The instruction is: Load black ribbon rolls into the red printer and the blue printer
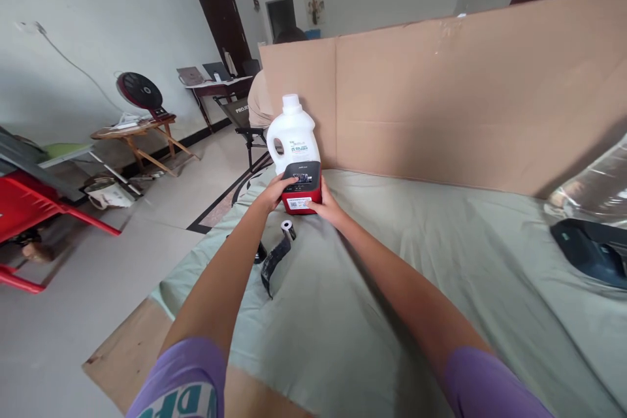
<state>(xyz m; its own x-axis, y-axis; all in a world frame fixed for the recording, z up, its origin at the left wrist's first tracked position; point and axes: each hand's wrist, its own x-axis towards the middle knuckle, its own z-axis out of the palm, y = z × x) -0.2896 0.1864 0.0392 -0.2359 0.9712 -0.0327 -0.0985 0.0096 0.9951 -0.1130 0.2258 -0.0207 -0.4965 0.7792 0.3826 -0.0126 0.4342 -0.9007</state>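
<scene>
A red-and-black box (pixel 302 188) with a white printed label on its front stands on the green cloth (pixel 421 255). My left hand (pixel 277 191) grips its left side, with the thumb reaching over the dark top. On the opposite side my right hand (pixel 330 208) holds it, the thumb lying against the front near the label. Directly behind the box is a white jug (pixel 292 130) with a cap and a side handle. Nearer to me lies a small roll (pixel 289 229) with a white end, and a dark curled strip (pixel 275 264) trails from it. A black object (pixel 260 253) is partly hidden behind my left forearm.
A tall cardboard panel (pixel 441 104) stands along the back of the cloth. At the right are a black object (pixel 590 251) and clear plastic wrapping (pixel 597 186). A person's back (pixel 259 101) shows beyond the panel. On the left are a fan (pixel 141 91) and a red chair (pixel 29 209).
</scene>
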